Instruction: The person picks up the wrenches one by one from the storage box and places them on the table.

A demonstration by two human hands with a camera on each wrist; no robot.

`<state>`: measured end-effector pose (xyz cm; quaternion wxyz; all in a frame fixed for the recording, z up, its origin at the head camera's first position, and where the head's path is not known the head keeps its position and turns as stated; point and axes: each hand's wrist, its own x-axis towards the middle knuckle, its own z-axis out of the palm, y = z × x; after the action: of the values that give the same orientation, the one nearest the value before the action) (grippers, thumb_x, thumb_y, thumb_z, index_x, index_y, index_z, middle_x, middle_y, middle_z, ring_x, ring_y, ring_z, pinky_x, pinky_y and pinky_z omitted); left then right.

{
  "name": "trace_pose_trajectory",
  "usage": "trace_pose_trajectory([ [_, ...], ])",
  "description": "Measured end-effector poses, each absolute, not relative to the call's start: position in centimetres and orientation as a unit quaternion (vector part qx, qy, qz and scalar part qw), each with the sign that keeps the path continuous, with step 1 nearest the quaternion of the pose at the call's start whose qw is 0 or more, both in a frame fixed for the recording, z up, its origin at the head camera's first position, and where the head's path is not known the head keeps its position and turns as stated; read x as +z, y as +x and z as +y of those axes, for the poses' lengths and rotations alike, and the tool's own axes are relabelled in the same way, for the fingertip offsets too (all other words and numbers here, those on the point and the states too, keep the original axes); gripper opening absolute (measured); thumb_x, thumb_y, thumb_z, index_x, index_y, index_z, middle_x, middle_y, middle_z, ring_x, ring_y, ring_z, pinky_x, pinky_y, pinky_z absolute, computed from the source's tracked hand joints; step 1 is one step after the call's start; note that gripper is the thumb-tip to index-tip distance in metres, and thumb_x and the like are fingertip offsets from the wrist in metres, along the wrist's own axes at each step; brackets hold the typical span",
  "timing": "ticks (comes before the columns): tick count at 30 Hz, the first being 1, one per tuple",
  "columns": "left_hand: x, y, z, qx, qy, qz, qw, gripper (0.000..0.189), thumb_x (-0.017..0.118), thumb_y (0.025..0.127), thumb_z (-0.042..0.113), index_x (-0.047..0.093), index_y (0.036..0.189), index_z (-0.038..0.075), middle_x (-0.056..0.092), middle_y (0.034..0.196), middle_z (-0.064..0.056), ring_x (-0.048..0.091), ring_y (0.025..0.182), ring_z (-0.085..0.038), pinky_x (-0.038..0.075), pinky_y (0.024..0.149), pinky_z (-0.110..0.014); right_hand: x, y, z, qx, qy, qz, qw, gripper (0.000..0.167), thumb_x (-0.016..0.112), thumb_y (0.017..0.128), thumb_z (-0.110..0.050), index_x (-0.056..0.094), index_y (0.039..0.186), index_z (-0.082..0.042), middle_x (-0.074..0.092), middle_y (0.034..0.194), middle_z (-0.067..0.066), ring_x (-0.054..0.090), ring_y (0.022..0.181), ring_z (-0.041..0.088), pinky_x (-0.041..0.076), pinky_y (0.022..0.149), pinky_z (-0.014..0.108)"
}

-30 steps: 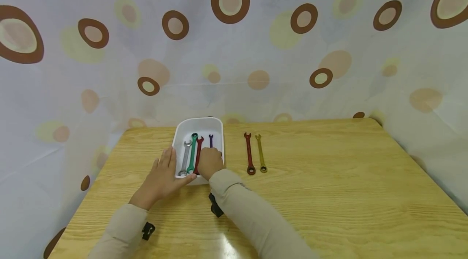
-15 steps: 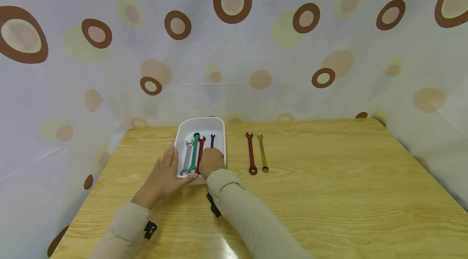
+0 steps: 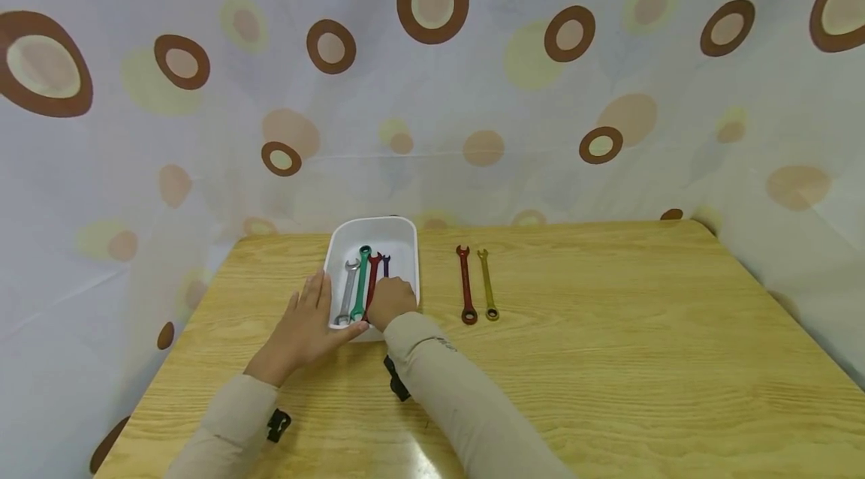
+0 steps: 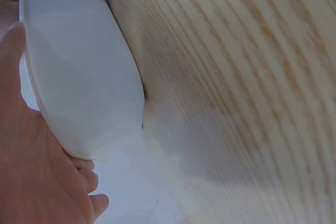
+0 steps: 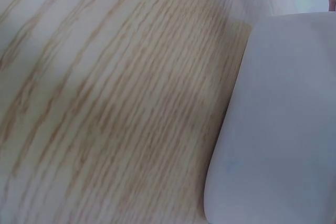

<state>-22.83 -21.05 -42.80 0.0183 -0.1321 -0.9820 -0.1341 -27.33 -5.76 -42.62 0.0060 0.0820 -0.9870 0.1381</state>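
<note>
In the head view a white plastic tray (image 3: 402, 257) stands near the table's far edge. Inside, a silver wrench (image 3: 348, 291), a green wrench (image 3: 361, 284) and a red wrench (image 3: 374, 274) lie side by side. My right hand (image 3: 392, 301) reaches in over the near end and grips a small purple wrench (image 3: 386, 267), whose lower part the hand hides. My left hand (image 3: 304, 327) rests at the tray's near left corner, fingers straight along its side and thumb at the near rim. The tray's outer wall (image 4: 84, 66) fills much of the left wrist view.
Right of the tray, another red wrench (image 3: 465, 284) and a yellow wrench (image 3: 488, 284) lie parallel on the wooden table (image 3: 608, 359). A patterned cloth (image 3: 432, 111) hangs behind the table and at both sides.
The purple wrench has shifted left and slightly nearer inside the tray with my right hand, now close to the red one. My left hand stays at the tray's corner.
</note>
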Motion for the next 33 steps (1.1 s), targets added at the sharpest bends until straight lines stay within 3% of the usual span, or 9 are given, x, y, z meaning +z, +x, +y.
trace_pose_trajectory([
  [8,-42.68,-22.78,-20.97,-0.134,-0.131,-0.982,0.017,0.11,0.049,0.086,0.07,0.013,0.146,-0.014,0.009,0.155,-0.031,0.011,0.142,-0.047,0.012,0.113,-0.06,-42.46,-27.44,-5.69,0.153,0.076,-0.985,-0.028,0.03,0.075,0.077,-0.032,0.07,0.081,-0.003,0.068,0.076,0.009,0.066,0.072,0.023,0.055,0.062,0.032],
  [18,-42.7,-22.75,-20.8,-0.135,-0.131,-0.982,0.017,0.111,0.048,0.085,0.071,0.013,0.147,-0.013,0.009,0.155,-0.03,0.01,0.143,-0.046,0.012,0.114,-0.059,-42.02,-27.37,-5.51,0.159,0.066,-0.983,-0.069,0.031,0.075,0.078,-0.033,0.069,0.081,-0.003,0.067,0.078,0.009,0.066,0.074,0.022,0.055,0.063,0.031],
  [33,-42.46,-22.65,-20.84,-0.13,-0.133,-0.983,0.015,0.11,0.048,0.086,0.07,0.012,0.147,-0.014,0.01,0.155,-0.03,0.012,0.143,-0.046,0.013,0.113,-0.06,-42.04,-27.15,-5.63,0.157,0.086,-0.983,-0.031,0.019,0.068,0.085,-0.019,0.069,0.078,-0.001,0.068,0.073,0.01,0.066,0.068,0.023,0.054,0.057,0.032],
])
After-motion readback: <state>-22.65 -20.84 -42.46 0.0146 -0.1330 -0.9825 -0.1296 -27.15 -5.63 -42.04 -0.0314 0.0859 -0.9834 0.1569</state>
